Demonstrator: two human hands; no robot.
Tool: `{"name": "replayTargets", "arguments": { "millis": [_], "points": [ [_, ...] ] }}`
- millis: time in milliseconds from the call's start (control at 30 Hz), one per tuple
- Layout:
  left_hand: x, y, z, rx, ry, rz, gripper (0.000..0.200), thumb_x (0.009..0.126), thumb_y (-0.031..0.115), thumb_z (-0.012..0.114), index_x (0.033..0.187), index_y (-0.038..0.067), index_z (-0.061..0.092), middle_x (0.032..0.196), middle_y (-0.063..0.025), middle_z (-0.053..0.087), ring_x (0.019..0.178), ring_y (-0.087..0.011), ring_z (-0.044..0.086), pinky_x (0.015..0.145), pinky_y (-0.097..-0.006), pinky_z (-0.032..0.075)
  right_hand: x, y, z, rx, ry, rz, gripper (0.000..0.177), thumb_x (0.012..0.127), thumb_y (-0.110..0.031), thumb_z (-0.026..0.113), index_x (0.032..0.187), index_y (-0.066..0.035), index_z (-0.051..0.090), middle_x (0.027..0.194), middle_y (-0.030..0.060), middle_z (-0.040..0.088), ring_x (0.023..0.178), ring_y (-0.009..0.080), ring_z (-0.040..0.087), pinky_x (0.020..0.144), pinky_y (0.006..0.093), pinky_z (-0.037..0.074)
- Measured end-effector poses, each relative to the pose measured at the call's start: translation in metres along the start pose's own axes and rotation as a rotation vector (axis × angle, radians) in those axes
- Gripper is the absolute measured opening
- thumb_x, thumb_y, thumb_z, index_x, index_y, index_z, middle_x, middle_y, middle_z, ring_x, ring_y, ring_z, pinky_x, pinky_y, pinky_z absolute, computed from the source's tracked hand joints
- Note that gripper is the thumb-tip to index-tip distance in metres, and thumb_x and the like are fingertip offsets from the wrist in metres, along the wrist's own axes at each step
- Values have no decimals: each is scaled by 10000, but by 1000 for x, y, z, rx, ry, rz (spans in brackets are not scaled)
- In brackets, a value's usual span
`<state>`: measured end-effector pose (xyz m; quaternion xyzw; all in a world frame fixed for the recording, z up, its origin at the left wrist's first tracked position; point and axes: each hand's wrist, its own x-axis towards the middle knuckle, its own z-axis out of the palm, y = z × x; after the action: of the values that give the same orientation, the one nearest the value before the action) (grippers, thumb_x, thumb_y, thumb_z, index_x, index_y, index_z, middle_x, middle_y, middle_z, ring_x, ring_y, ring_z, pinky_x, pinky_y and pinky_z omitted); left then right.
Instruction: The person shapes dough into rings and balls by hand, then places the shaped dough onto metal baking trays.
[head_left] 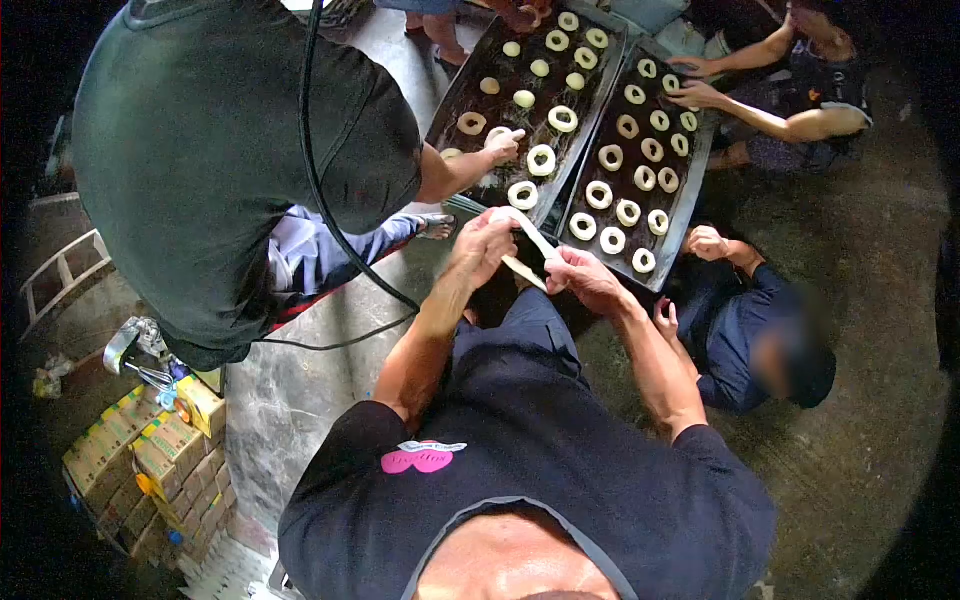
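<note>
A pale strip of dough point(533, 234) stretches between my two hands, just in front of the near edge of the trays. My left hand point(483, 248) is closed on its upper end, fingers wrapped round it. At the other end, my right hand point(588, 280) pinches the same strip. A loose tail of dough hangs down between the hands. Beyond them, the left baking tray point(552, 90) bears dough rings point(541, 160) and several round dough balls point(524, 99). Rows of dough rings lie on the right baking tray point(592, 178).
At the left, a person in a dark shirt point(230, 130) reaches a hand point(505, 146) onto the left tray. Other people are at the far right point(825, 95) and near right point(740, 340). A black cable point(330, 215) hangs at left. Stacked boxes point(165, 450) stand lower left.
</note>
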<state>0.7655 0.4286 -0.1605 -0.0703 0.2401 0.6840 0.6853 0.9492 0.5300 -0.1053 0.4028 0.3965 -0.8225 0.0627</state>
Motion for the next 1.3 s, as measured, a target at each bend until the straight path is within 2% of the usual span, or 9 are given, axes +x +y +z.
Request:
{"name": "replayTargets", "arguments": {
  "millis": [100, 167, 333, 500, 567, 633, 767, 1100, 1300],
  "points": [
    [12, -20, -40, -11, 94, -9, 126, 859, 104, 554, 957, 25, 550, 581, 30, 447, 441, -72, 413, 571, -234, 484, 35, -17, -22, -334, 176, 21, 154, 815, -179, 620, 845, -41, 558, 706, 6, 562, 650, 100, 535, 636, 224, 406],
    [15, -34, -47, 358, 335, -52, 338, 848, 138, 580, 1164, 52, 498, 959, -67, 598, 883, -141, 595, 744, -309, 509, 76, -13, -37, -512, 244, -77, 185, 823, -213, 589, 823, -28, 584, 701, 14, 572, 671, 88, 510, 635, 226, 390],
    [-33, -55, -142, 642, 631, -219, 443, 845, 146, 598, 1256, 51, 464, 982, -45, 591, 809, -104, 558, 647, -224, 473, 216, 61, -93, -1144, 525, -568, 147, 837, -184, 486, 880, -49, 523, 778, 144, 568, 620, 331, 581, 612, 413, 468],
    [-120, -68, -174, 658, 981, -282, 388, 858, 134, 571, 1216, 9, 485, 998, -77, 611, 782, -108, 584, 651, -218, 487, 285, 62, -83, -1056, 480, -509, 274, 921, -289, 426, 909, -63, 580, 762, 115, 603, 717, 282, 580, 666, 359, 438],
    [-140, -74, -174, 594, 1084, -311, 379, 861, 119, 562, 1211, -4, 482, 978, -87, 614, 775, -111, 592, 641, -217, 492, 318, 68, -83, -299, 453, -137, 277, 935, -267, 410, 827, -37, 518, 731, 125, 550, 601, 257, 509, 622, 352, 414],
    [-152, -88, -176, 598, 1132, -350, 372, 859, 106, 559, 1205, -6, 484, 958, -85, 615, 770, -111, 591, 629, -214, 488, 361, 126, -115, -848, 594, -475, 261, 935, -229, 390, 822, -21, 500, 734, 155, 549, 633, 286, 542, 660, 386, 431],
    [-152, -107, -173, 600, 1088, -413, 328, 860, 72, 550, 1180, 13, 516, 923, -58, 629, 744, -91, 586, 613, -210, 476, 330, 68, -122, -991, 548, 87, 307, 864, -267, 446, 1005, -14, 547, 927, 230, 610, 871, 384, 600, 796, 442, 465],
    [-32, -60, -127, 709, 969, -313, 341, 884, 94, 519, 1212, 3, 493, 1002, -72, 614, 835, -108, 579, 723, -216, 464, 440, -67, -223, -1293, 743, -259, 386, 825, -291, 491, 1033, 29, 543, 1068, 268, 549, 991, 389, 553, 797, 481, 463],
    [57, -31, -99, 743, 809, 31, 403, 907, 145, 510, 1278, 14, 422, 1179, -131, 517, 961, -185, 575, 776, -282, 495, 369, -5, -142, -414, 445, -198, 336, 737, -222, 639, 998, -76, 486, 879, 169, 618, 783, 292, 620, 705, 420, 487]
  ]
}}
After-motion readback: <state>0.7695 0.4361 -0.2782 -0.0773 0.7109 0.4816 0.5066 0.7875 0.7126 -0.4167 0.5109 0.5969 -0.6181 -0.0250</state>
